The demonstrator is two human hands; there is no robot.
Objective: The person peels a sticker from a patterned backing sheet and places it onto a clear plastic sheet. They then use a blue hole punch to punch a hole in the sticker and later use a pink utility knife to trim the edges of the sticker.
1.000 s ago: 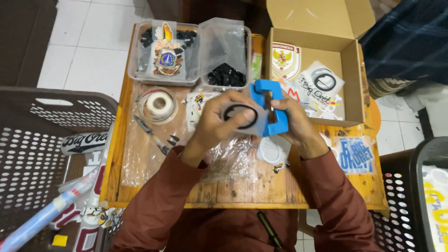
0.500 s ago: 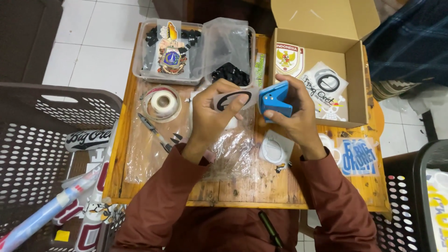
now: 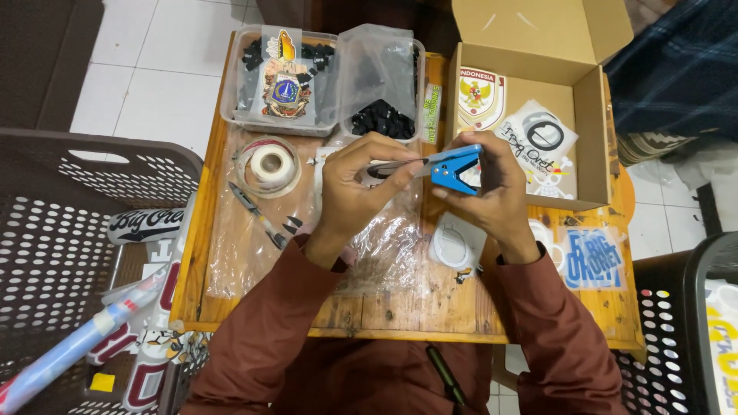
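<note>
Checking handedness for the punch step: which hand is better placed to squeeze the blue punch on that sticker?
Right, probably. The right hand is wrapped around the blue hole punch, ready to squeeze. The left hand pinches the flat sticker edge-on toward the punch's mouth, so it is occupied steadying it.

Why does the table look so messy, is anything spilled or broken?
Nothing looks spilled or broken. The left hand feeds a flat packet into the blue punch held by the right hand; only the clear plastic sheet lies crumpled.
</note>
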